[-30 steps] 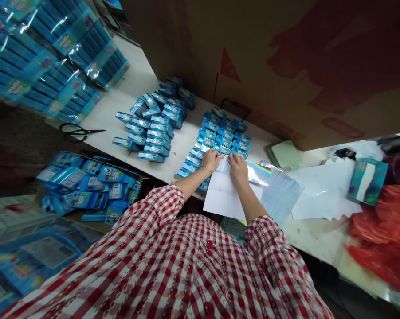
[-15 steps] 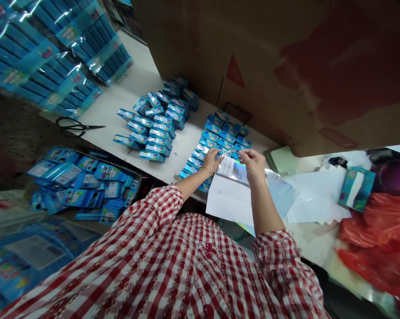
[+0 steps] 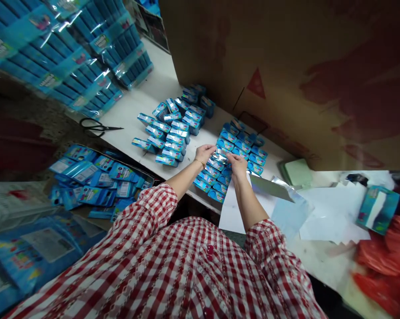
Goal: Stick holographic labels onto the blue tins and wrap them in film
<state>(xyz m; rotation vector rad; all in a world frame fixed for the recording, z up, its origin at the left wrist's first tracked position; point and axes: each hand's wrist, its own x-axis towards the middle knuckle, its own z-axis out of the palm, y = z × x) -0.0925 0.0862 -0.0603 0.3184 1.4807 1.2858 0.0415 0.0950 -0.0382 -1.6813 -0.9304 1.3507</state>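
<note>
My left hand (image 3: 205, 153) and my right hand (image 3: 237, 164) are closed, fingertips pinched, over the near block of small blue boxes (image 3: 225, 144). A small, shiny clear strip, like a piece of sticker (image 3: 221, 153), stretches between them, each hand gripping one end. It lies over the box tops; whether it touches them I cannot tell. Beneath my right forearm is a white sheet (image 3: 231, 210) with a shiny silvery sheet (image 3: 269, 188) over it, its edge lifted. Left of the hands stands another group of blue boxes (image 3: 176, 137), in uneven rows.
Black scissors (image 3: 98, 127) lie at the table's left edge. Wrapped blue packs (image 3: 73, 66) are stacked behind. A carton of blue packages (image 3: 96, 181) sits below left. A large cardboard box (image 3: 253, 44) walls the back. White papers (image 3: 329, 212) and a red plastic bag (image 3: 382, 252) lie right.
My hands have moved from the silvery sheet to above the boxes, carrying the clear strip between them. The silvery sheet now lies further right of the hands. The view has shifted left.
</note>
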